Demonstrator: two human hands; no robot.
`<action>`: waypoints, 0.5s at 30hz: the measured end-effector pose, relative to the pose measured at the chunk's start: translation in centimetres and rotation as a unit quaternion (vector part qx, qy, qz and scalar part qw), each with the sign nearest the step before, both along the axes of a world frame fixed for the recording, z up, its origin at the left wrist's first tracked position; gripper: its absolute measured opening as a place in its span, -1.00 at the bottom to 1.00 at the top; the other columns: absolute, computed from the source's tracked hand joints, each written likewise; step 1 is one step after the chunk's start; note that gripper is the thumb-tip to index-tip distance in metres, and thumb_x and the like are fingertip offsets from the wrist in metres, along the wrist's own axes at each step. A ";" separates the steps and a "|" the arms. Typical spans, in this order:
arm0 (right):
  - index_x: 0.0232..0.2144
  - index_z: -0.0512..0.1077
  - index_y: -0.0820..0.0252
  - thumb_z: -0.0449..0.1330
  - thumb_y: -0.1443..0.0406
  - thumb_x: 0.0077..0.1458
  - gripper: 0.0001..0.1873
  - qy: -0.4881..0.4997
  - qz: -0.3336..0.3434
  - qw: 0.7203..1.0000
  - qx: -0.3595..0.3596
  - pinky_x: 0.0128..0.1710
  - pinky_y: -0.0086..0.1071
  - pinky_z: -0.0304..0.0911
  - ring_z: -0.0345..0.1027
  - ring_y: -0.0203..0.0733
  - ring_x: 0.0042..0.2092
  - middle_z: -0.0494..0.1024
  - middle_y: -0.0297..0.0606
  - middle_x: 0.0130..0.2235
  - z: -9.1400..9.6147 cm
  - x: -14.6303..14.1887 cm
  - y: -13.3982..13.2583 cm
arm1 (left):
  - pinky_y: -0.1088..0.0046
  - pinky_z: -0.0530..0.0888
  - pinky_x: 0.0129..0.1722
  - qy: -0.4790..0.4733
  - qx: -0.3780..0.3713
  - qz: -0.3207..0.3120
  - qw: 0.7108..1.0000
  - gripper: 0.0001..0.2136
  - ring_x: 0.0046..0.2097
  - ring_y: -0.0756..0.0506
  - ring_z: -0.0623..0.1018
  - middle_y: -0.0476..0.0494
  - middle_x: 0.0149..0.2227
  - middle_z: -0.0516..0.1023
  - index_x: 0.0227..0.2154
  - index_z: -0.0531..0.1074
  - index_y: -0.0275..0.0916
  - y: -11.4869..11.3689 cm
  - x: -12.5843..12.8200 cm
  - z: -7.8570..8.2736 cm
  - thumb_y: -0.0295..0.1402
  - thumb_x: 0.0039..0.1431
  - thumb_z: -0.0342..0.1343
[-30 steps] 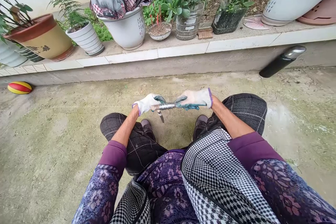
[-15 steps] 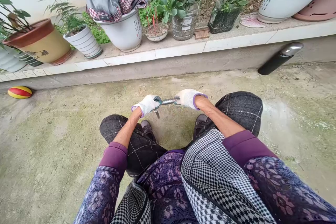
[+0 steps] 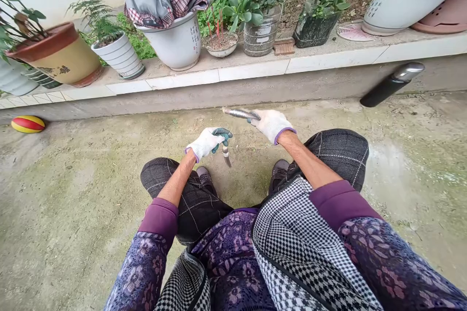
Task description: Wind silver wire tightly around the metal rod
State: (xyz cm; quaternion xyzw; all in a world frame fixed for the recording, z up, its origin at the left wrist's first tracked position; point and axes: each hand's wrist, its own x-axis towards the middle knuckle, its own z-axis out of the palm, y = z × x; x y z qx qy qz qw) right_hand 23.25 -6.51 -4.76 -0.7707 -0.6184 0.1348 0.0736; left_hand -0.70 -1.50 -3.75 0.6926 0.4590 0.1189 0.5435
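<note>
My left hand [image 3: 208, 143], in a white glove with green fingertips and a purple cuff, is closed on what looks like a small knife [image 3: 226, 156]. Its pale wrapped handle hangs from the fingers and a short dark blade points down. In a matching glove, my right hand [image 3: 270, 123] grips one end of a silver, ribbed rod [image 3: 239, 113]. The rod's pale tip points left, above and beyond the left hand. A gap lies between the rod and the left fingers. The part inside the right hand is hidden.
Concrete ground [image 3: 91, 194] lies below, with my knees and shoes close in. Ahead runs a tiled ledge [image 3: 251, 70] with potted plants and a small brush [image 3: 283, 46]. A black flask [image 3: 383, 88] leans near the wall at right; a red and yellow ball [image 3: 28, 124] lies at left.
My hands have moved apart. The right hand has lifted the rod up and away from the left hand, and the rod's pale end now shows. The small knife hangs more plainly below the left fingers.
</note>
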 end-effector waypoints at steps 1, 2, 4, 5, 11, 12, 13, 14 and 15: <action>0.10 0.46 0.08 0.04 0.02 0.25 -0.50 0.024 -0.008 0.999 0.019 -0.20 -0.26 0.31 0.49 0.01 -0.13 0.62 -0.09 -0.11 -0.1 0.2 0.0 | 0.57 0.20 -0.65 -0.003 0.000 0.000 1.000 -0.78 -0.64 0.13 0.28 -0.09 -0.50 0.58 -0.20 0.57 -0.34 0.0 0.0 0.0 -0.44 0.08 0.19; 0.07 0.48 0.10 0.06 0.02 0.24 -0.52 0.062 -0.014 0.997 0.037 -0.24 -0.30 0.31 0.48 -0.04 -0.19 0.63 -0.12 -0.16 -0.1 0.3 0.0 | 0.58 0.19 -0.65 -0.004 0.000 0.001 1.000 -0.79 -0.64 0.13 0.27 -0.07 -0.51 0.57 -0.21 0.57 -0.34 0.0 0.0 0.0 -0.44 0.07 0.19; 0.02 0.50 0.16 0.08 0.02 0.23 -0.53 0.179 -0.028 0.982 0.053 -0.38 -0.37 0.29 0.41 -0.18 -0.37 0.60 -0.18 -0.29 0.1 0.2 -0.2 | 0.58 0.18 -0.65 -0.006 0.000 0.003 1.000 -0.80 -0.65 0.14 0.25 -0.05 -0.54 0.55 -0.22 0.56 -0.33 0.0 0.1 0.0 -0.43 0.07 0.18; 0.02 0.49 0.19 0.09 0.03 0.23 -0.53 0.249 -0.036 0.967 0.050 -0.47 -0.41 0.26 0.34 -0.25 -0.46 0.56 -0.22 -0.36 0.3 0.0 -0.4 | 0.58 0.18 -0.65 -0.007 0.000 0.005 1.000 -0.81 -0.65 0.14 0.25 -0.04 -0.55 0.54 -0.23 0.56 -0.33 0.0 0.1 0.0 -0.43 0.07 0.18; -0.09 0.46 0.26 0.16 0.13 0.18 -0.64 0.500 0.024 0.866 -0.020 -0.71 -0.53 0.11 0.13 -0.40 -0.63 0.37 -0.38 -0.54 2.2 -1.8 -2.3 | 0.56 0.23 -0.61 -0.004 0.001 0.007 1.000 -0.85 -0.63 0.10 0.31 -0.03 -0.59 0.50 -0.27 0.56 -0.30 0.1 0.1 0.2 -0.41 0.07 0.23; -0.13 0.46 0.26 0.17 0.14 0.17 -0.67 0.508 0.049 0.859 -0.044 -0.73 -0.53 0.10 0.12 -0.40 -0.64 0.37 -0.39 -0.56 2.4 -2.0 -2.5 | 0.56 0.25 -0.59 0.000 0.000 0.007 1.000 -0.86 -0.62 0.09 0.33 -0.04 -0.61 0.49 -0.29 0.55 -0.30 0.1 0.0 0.3 -0.41 0.06 0.25; -0.16 0.46 0.26 0.17 0.15 0.17 -0.69 0.506 0.072 0.857 -0.072 -0.73 -0.53 0.10 0.12 -0.40 -0.65 0.37 -0.39 -0.57 2.6 -2.2 -2.8 | 0.56 0.26 -0.58 0.004 -0.001 0.007 1.000 -0.87 -0.61 0.07 0.36 -0.04 -0.62 0.48 -0.31 0.55 -0.30 0.1 -0.1 0.4 -0.41 0.05 0.26; -0.18 0.47 0.26 0.18 0.15 0.16 -0.71 0.497 0.093 0.857 -0.098 -0.73 -0.53 0.09 0.12 -0.40 -0.66 0.38 -0.39 -0.58 2.8 -2.3 -3.1 | 0.55 0.28 -0.57 0.009 -0.003 0.006 1.000 -0.87 -0.60 0.06 0.38 -0.05 -0.62 0.48 -0.32 0.55 -0.29 0.2 -0.2 0.5 -0.42 0.03 0.27; -0.20 0.48 0.26 0.19 0.16 0.15 -0.72 0.485 0.109 0.859 -0.120 -0.73 -0.53 0.09 0.12 -0.40 -0.66 0.39 -0.39 -0.59 3.0 -2.4 -3.3 | 0.56 0.28 -0.56 0.010 -0.006 0.005 1.000 -0.87 -0.59 0.05 0.40 -0.05 -0.62 0.49 -0.32 0.55 -0.28 0.2 -0.2 0.6 -0.43 0.02 0.28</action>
